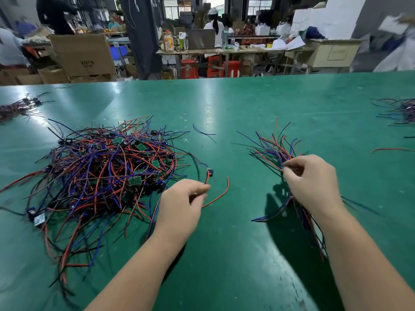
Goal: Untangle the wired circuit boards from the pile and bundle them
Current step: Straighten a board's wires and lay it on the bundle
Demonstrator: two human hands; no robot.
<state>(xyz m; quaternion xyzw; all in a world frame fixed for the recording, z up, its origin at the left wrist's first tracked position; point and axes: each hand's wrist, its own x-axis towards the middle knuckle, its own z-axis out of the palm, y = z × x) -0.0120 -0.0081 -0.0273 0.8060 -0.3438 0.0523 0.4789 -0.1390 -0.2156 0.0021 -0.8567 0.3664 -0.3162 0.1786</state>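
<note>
The fingertips (pixel 203 190) of the left hand (pixel 182 205), low in the centre of the frame, are curled narrow and pinch a thin red wire (pixel 221 194), which loops away to the right across the mat. A second strand runs up from the pinch to a small dark component (pixel 210 172) lying just above the hand. This looks like one wired piece being drawn out at the right-hand fringe of the tangled pile of red, blue and black wires with small green circuit boards (pixel 107 173), which fills the left-centre of the frame. Working from the edge, I judge, should stop the whole heap dragging along.

The right hand (pixel 314 182), right of centre, has its fingers closed round a gathered bundle of red, blue and black wires (pixel 275 149). Loose ends fan up and to the left from the grip, and the rest hangs under the wrist toward the lower right. It is held well apart from the pile, probably so that sorted pieces cannot snag again and the next one can be laid in.

Both hands are over a glossy green table mat (pixel 224 108). A heap of similar wires (pixel 18 107) lies at the upper left edge of the mat and another heap (pixel 402 111) at the right edge, with a loose red strand (pixel 390 149) below it.
</note>
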